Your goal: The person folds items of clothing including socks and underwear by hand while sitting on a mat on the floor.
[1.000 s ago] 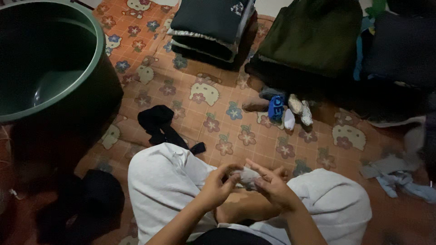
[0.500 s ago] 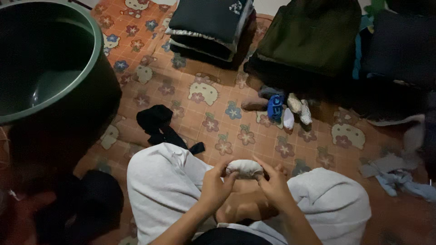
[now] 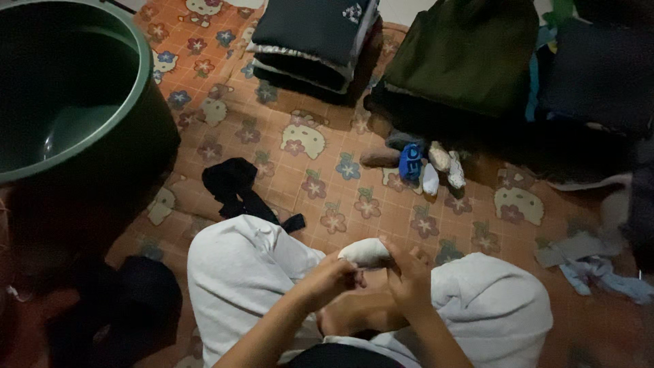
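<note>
Both hands are up in front of the crossed legs, working on a small rolled-up pale sock bundle [image 3: 365, 251]. The left hand [image 3: 332, 277] is curled in on itself with the fingers clenched against the near-left end of the bundle, and the right hand [image 3: 407, 272] pinches the other end between thumb and fingers — so the bundle sits gripped between the two, just above the gap between the knees. The person is sitting on the floor in light grey trousers [image 3: 245, 272].

Stuff around it: a floor mat [image 3: 320, 177] in orange with flower and cartoon cat prints covers most of the floor. A big dark green tub [image 3: 146, 82] stands at the left, well apart from the hands. A crumpled black garment [image 3: 235, 187] lies on the mat just beyond the left knee, and another dark heap [image 3: 136, 300] sits lower left, too dim to make out.

Further back there's a stack of folded dark clothes [image 3: 313, 34], an olive green folded pile [image 3: 470, 54] next to it, and a little cluster of rolled socks [image 3: 426, 163] — blue, white, brownish — in front of that pile. Some pale blue-grey cloth [image 3: 593, 269] lies loose at the right edge
</note>
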